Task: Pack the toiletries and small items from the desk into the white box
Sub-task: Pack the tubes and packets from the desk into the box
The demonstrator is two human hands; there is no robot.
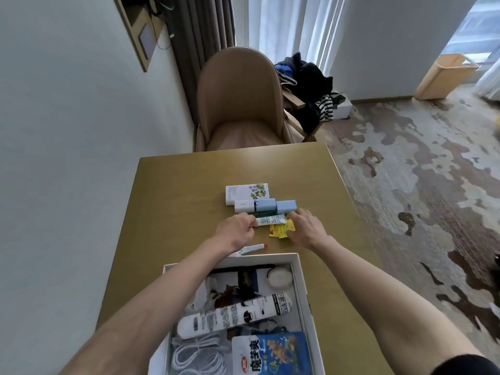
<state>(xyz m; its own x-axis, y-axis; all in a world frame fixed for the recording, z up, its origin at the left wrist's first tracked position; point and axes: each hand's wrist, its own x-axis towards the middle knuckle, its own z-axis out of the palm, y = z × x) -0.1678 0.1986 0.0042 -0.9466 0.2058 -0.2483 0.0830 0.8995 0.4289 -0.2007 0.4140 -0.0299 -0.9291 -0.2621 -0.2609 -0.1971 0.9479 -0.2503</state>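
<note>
A white box point(303, 290) sits at the desk's near edge, holding a large white tube point(232, 315), a blue snack bag point(273, 355), white cables and a round white item. Farther out lie a white carton point(247, 192), a white-and-blue box point(254, 205), a pale blue box point(286, 206), a green-and-white tube point(270, 219) and yellow sachets point(280, 229). My left hand point(238, 230) pinches the left end of the green-and-white tube. My right hand point(305, 226) rests fingers spread beside the sachets and the tube's right end. A small red-capped tube point(253, 249) lies just beyond the box.
The wooden desk point(176, 201) stands against the wall on the left. A tan chair point(238, 104) faces its far edge, with dark clothes piled on a rack to the chair's right. Patterned carpet lies to the right.
</note>
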